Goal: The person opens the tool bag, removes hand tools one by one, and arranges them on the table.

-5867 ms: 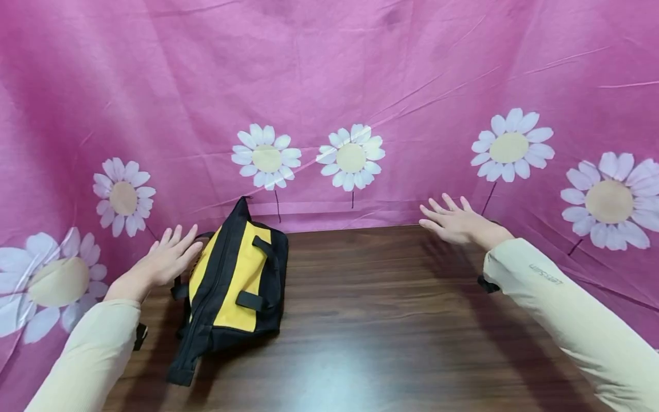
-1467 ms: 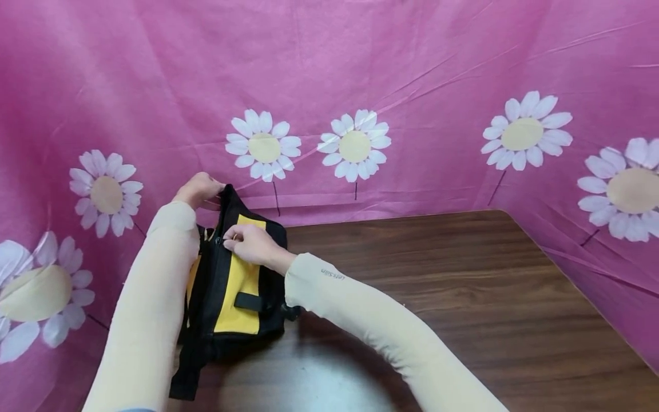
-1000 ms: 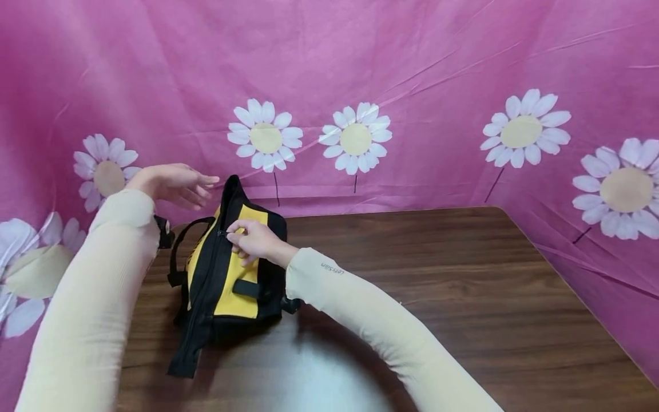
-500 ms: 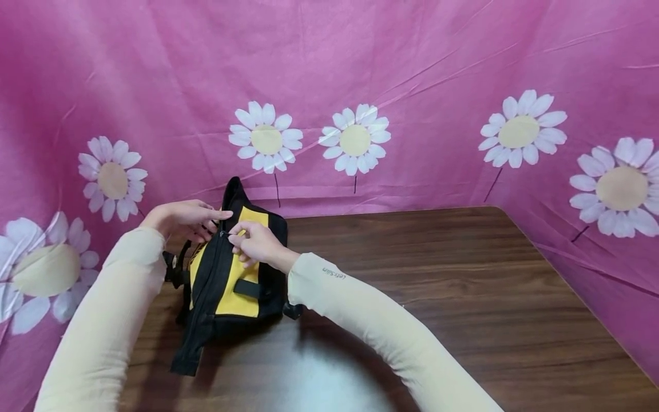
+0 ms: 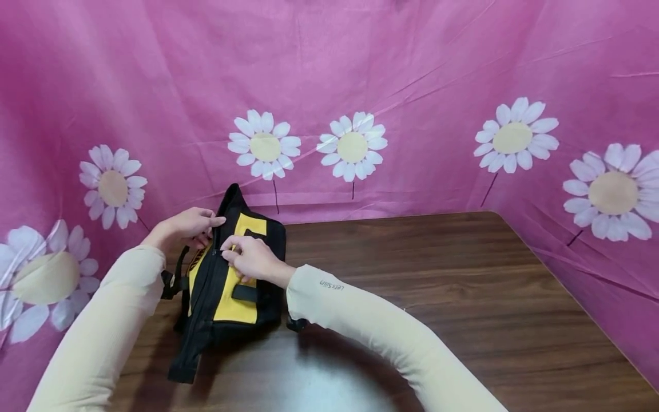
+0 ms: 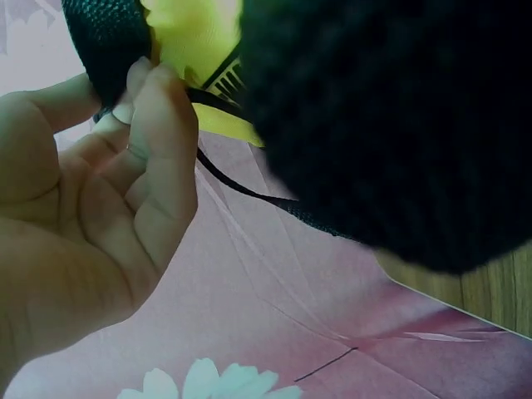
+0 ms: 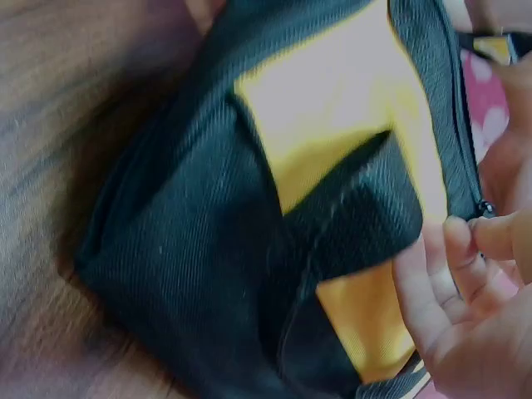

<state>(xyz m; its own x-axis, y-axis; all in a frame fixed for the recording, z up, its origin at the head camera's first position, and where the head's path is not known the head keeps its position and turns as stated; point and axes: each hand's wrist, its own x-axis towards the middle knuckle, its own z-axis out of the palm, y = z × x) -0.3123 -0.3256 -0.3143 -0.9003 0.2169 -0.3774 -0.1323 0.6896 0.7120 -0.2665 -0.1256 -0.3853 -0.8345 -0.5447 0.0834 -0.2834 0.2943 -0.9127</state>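
Observation:
A black and yellow zippered tool bag [image 5: 234, 309] stands on the table at left, its long zip running along the top. My left hand [image 5: 189, 224] pinches the bag's black top edge near the far end; the left wrist view shows thumb and fingertips [image 6: 158, 91] closed on that black fabric. Just nearer to me, my right hand [image 5: 254, 257] pinches the zip pull, the small black slider [image 7: 486, 208] showing beside the thumb and index finger in the right wrist view. Behind the slider, toward the far end, the zip's state is partly hidden by my hands.
The brown wooden table [image 5: 437, 286] extends to the right of the bag. A pink cloth with daisies [image 5: 412, 68] hangs behind and at both sides. A black carry strap [image 5: 246, 293] lies on the bag's near face; another strap [image 5: 177, 277] sticks out at left.
Both hands, flat and apart at first, came to the bag. My left hand let go of the far tip, then gripped the edge lower down. My right hand drew the zip pull slightly toward me.

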